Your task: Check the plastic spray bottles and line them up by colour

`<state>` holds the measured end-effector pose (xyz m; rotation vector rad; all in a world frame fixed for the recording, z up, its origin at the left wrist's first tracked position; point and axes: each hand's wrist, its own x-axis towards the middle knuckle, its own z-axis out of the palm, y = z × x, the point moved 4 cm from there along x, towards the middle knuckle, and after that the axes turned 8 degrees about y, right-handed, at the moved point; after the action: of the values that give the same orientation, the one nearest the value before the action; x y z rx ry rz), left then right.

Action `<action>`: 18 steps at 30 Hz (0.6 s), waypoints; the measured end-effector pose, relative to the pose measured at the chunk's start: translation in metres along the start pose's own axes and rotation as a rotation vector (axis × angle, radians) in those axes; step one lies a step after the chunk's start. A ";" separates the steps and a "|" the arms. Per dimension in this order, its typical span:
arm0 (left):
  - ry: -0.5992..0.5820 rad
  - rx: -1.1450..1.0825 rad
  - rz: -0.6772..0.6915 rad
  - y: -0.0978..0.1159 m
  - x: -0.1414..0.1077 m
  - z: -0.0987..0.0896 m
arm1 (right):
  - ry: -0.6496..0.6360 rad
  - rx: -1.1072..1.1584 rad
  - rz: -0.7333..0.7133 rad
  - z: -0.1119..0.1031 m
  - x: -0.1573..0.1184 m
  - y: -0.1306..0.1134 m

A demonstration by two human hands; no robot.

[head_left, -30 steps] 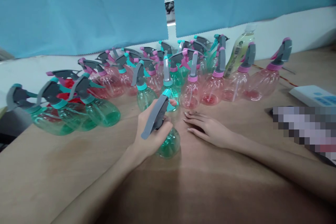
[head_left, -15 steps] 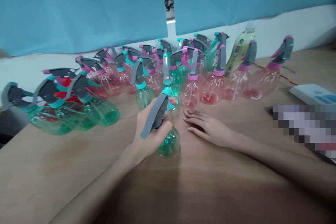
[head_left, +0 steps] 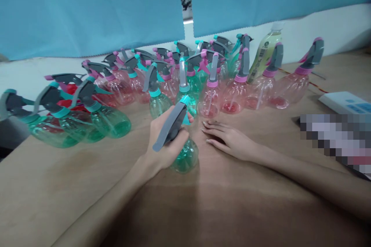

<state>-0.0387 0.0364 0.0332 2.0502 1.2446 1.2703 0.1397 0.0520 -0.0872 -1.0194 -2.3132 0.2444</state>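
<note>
My left hand is wrapped round the neck of a green spray bottle, whose grey and turquoise trigger head sticks up above the fingers. The bottle's base is near the tabletop. Palm down on the wood, my right hand lies to the right of that bottle with fingers spread a little, holding nothing. Just beyond it stands a pink spray bottle. Another green spray bottle is behind my left hand.
Several pink and green spray bottles stand in rows across the wooden table. Three green ones lean at the left. A labelled drink bottle, a white device and a pixelated object are at the right.
The trigger head in my left hand has tilted slightly to the left. My right hand has stayed in place, and the view has shifted very slightly.
</note>
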 end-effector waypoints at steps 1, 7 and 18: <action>0.001 0.001 0.006 0.000 0.000 0.000 | 0.005 0.003 -0.002 0.000 0.000 0.000; 0.001 -0.014 0.033 0.001 0.000 0.000 | 0.001 -0.003 0.004 0.000 0.000 0.001; 0.001 0.012 -0.034 -0.005 -0.003 0.002 | 0.015 0.000 -0.003 0.000 0.000 0.000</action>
<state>-0.0396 0.0367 0.0276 2.0282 1.2848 1.2515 0.1400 0.0518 -0.0869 -1.0150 -2.3012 0.2350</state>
